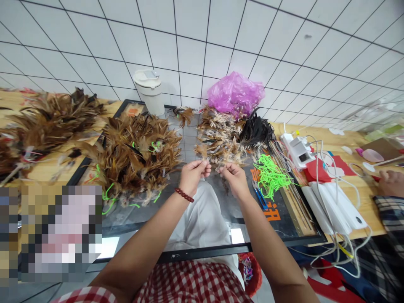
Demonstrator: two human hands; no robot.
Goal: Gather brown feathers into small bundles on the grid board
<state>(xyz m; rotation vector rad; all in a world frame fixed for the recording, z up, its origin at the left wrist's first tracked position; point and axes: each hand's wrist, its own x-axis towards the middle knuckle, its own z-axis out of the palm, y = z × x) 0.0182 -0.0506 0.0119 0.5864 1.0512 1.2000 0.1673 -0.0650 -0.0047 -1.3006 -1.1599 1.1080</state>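
Both hands hover over the dark glassy tabletop, a short gap apart. My left hand, with a dark red bead bracelet at the wrist, is closed in a pinch; what it holds is too small to name. Facing it, my right hand has its thumb and fingers pressed together, and a wispy feather-like bit shows just below them. To the left lies a big heap of brown feathers with bright green ties. Just beyond the hands spreads a pile of pale, mottled feathers. Black feathers lie beside it.
Right of my hands are green cords and blue-handled snips. A white cup and pink plastic bag stand at the tiled wall. A power strip trails cables. Another person's hand rests far right.
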